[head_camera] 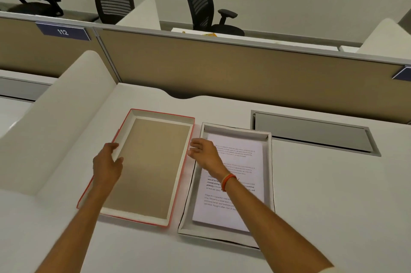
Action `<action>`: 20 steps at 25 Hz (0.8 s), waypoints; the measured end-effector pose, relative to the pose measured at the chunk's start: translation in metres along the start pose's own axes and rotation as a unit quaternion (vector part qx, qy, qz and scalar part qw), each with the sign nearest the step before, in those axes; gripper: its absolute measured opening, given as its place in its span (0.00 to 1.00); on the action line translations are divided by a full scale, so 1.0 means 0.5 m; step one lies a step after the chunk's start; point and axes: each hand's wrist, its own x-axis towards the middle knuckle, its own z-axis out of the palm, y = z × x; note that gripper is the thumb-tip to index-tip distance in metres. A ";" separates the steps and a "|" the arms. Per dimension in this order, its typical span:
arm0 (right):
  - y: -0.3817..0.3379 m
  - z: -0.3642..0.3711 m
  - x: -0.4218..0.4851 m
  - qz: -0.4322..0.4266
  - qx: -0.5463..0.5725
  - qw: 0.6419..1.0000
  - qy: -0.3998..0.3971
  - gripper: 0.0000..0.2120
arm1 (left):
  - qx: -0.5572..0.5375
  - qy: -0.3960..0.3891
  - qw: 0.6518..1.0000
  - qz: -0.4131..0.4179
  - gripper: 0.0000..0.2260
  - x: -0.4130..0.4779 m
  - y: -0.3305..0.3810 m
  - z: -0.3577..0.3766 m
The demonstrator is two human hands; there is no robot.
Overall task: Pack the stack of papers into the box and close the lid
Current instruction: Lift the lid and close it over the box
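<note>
The box [270, 161], a shallow white tray, lies on the desk right of centre with the stack of printed papers [242, 186] flat inside it. Its lid [155, 215], red outside with a brown cardboard inside, lies upside down just to the left. My left hand [107, 165] grips the lid's left wall, thumb inside the rim. Fingers apart, my right hand [203, 153] touches the lid's right wall; its forearm, with an orange wristband, crosses over the papers.
A white curved divider [55, 130] stands at the left of the desk. A grey cable flap [311, 132] is set into the desk at the right. A tan partition [222, 68] closes the back, with office chairs beyond.
</note>
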 end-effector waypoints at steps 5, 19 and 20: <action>0.045 0.097 -0.030 0.033 0.020 0.999 0.013 0.28 | 0.116 -0.014 0.990 -0.076 0.25 0.043 -0.112 -0.027; -0.053 0.255 -0.043 0.021 0.001 0.998 -0.057 0.25 | 0.214 0.120 0.966 0.079 0.06 0.015 -0.053 -0.119; -0.077 0.277 -0.041 0.015 0.011 0.998 -0.060 0.25 | 0.221 0.139 0.960 0.099 0.06 0.007 -0.035 -0.132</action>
